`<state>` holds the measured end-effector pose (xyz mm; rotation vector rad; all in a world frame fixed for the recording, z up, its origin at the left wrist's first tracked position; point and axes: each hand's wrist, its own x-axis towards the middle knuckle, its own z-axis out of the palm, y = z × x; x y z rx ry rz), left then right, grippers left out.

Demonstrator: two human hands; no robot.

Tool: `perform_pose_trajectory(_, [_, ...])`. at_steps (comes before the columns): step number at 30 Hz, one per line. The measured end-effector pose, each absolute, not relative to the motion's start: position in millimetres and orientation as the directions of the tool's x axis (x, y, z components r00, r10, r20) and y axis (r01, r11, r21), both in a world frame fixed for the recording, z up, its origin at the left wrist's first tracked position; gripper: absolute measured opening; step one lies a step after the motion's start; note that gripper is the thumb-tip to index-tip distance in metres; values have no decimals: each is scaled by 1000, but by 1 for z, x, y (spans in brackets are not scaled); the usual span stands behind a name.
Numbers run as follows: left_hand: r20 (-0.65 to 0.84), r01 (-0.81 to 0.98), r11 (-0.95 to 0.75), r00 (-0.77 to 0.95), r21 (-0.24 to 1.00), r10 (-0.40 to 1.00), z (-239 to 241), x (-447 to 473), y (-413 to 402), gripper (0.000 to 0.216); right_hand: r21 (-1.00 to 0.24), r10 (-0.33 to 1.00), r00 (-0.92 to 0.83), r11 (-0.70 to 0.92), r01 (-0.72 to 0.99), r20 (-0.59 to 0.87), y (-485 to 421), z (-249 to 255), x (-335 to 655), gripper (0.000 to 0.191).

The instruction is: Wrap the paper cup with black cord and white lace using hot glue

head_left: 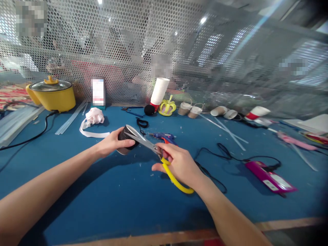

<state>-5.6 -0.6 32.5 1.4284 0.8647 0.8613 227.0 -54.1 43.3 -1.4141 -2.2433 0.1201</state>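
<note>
My left hand (110, 142) is wrapped round a dark paper cup (125, 136), held on its side just above the blue table (107, 194). In my right hand (179, 163) are yellow-handled scissors (164, 160), fingers through the loops. The steel blades point left and reach the cup's rim. A blue and orange glue gun (164, 137) lies on the table just behind the scissors.
A yellow electric pot (52, 94) stands at the back left, a white ribbon (93, 119) beside it. A stack of white cups (159, 92), a yellow crown (167, 107) and cut cups line the mesh wall. Black cables and a magenta device (269, 176) lie to the right.
</note>
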Motion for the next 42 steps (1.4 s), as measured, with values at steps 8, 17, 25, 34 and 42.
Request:
perform_pose_trajectory(8, [6,23,-18,460,1000,888,31,-7,0,49,-318,840,-357,498,807,409,-54,39,232,58])
perform_pose_trajectory(17, [26,22,-40,450,999,893,32,-5,-1,45,-244,792,-394,543,803,466,-56,38,233,60])
perform_pose_trajectory(25, [33,44,-57,422,997,906,34,-3,-3,42,-133,732,-442,579,804,518,-55,41,233,60])
perform_pose_trajectory(34, [90,128,-145,363,981,927,30,-3,1,52,-212,778,-404,550,808,482,-57,41,228,55])
perform_pose_trajectory(42, [386,547,-448,232,707,893,27,-6,3,70,-425,956,-124,232,875,266,-50,40,228,38])
